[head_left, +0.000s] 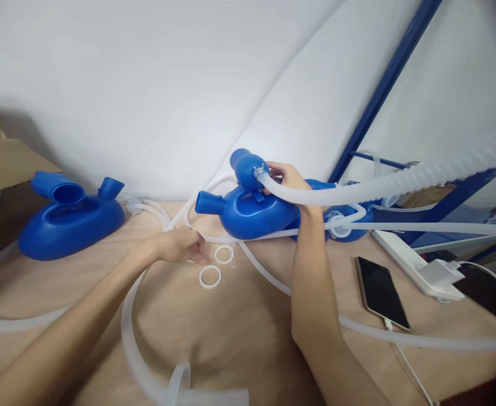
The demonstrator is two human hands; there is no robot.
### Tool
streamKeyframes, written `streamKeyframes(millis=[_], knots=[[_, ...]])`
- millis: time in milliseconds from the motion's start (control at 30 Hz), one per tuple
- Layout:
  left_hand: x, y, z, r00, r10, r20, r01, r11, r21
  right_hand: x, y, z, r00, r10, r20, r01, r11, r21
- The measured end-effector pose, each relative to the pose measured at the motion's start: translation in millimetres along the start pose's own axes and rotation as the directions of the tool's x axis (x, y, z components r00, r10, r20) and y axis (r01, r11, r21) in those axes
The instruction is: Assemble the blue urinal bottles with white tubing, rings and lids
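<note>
A blue plastic urinal bottle (258, 217) stands on the table ahead of me, its threaded spout pointing left. On its rounded upper part (248, 170) a clip fastens a white corrugated hose (328, 194). My right hand (288, 176) grips this upper part from the right; the hose hides some of its fingers. My left hand (184, 245) is low over the table with curled fingers, and whatever they hold is hidden. Right beside its fingertips lie two white sealing rings (224, 254), the nearer ring (210, 277) slightly left. A tiny clear piece (233, 264) is next to them.
Another blue bottle (72, 225) stands left, near a cardboard box (11, 163). More blue bottle parts (353, 231) are at right. White tubing (133, 332) loops across the table. A phone (382, 290) charges beside a power strip (408, 262). Blue rack posts (383, 90) rise behind.
</note>
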State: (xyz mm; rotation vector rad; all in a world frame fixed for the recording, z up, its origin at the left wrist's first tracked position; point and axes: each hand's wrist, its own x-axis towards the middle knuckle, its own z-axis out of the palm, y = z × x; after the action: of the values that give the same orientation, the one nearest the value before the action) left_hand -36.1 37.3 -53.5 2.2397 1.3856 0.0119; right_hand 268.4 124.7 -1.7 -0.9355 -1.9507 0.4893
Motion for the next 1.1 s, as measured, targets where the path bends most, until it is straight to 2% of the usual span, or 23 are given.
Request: streamKeyframes(millis=[67, 167, 300, 367, 433, 500, 567, 667, 833, 967, 1033, 1100], knots=[[-2.4, -2.0, -3.2, 0.999, -0.001, -0.052, 0.001, 1.000, -0.011, 0.0, 1.6, 0.7, 0.999, -0.006, 0.049, 0.007, 1.000, -0.024], [-17.2, -6.7, -21.8, 0.979, 0.003, -0.202, -0.007, 1.000, -0.017, -1.2, -0.2, 1.5, 0.997, -0.004, 0.080, 0.008, 0.998, -0.055], [-33.5, -4.0, -40.4, 0.884, -0.001, -0.468, -0.060, 0.991, -0.116, -2.5, -6.2, 6.6, 0.996, 0.001, 0.084, 0.003, 0.998, -0.055], [-33.7, -1.0, -41.1, 0.861, -0.007, -0.509, -0.082, 0.985, -0.153, -2.3, -8.4, 12.4, 0.993, 0.003, 0.117, 0.000, 1.000, -0.024], [-30.6, 0.0, -39.0, 0.825, -0.042, -0.563, -0.027, 0.993, -0.114, -1.2, -8.8, 21.0, 0.987, 0.011, 0.158, -0.011, 1.000, -0.001], [-26.9, -0.8, -36.9, 0.746, -0.073, -0.662, 0.046, 0.997, -0.058, 1.0, -7.3, 32.5, 0.978, 0.022, 0.206, -0.026, 1.000, 0.016], [-24.4, -1.7, -35.6, 0.693, -0.066, -0.718, 0.032, 0.998, -0.061, 4.1, -4.1, 46.1, 0.966, 0.026, 0.255, -0.035, 0.999, 0.033], [-21.1, -2.4, -33.3, 0.706, -0.035, -0.708, -0.087, 0.987, -0.136, 8.6, 1.4, 66.6, 0.956, 0.012, 0.292, -0.031, 0.998, 0.060], [-6.9, -13.0, -23.0, 0.729, 0.014, -0.684, -0.188, 0.966, -0.180, 11.6, 4.2, 88.7, 0.920, -0.136, 0.367, 0.070, 0.980, 0.187], [9.2, -25.5, -12.1, 0.775, -0.062, -0.629, -0.238, 0.893, -0.381, 11.9, 2.8, 96.4, 0.875, -0.228, 0.427, 0.115, 0.955, 0.275], [14.0, -27.3, -8.8, 0.771, -0.121, -0.626, -0.261, 0.836, -0.483, 12.5, 3.3, 97.8, 0.844, -0.285, 0.454, 0.151, 0.939, 0.309], [15.1, -25.7, -7.8, 0.745, -0.165, -0.647, -0.270, 0.811, -0.519, 13.0, 4.1, 96.5, 0.829, -0.318, 0.460, 0.182, 0.931, 0.316]])
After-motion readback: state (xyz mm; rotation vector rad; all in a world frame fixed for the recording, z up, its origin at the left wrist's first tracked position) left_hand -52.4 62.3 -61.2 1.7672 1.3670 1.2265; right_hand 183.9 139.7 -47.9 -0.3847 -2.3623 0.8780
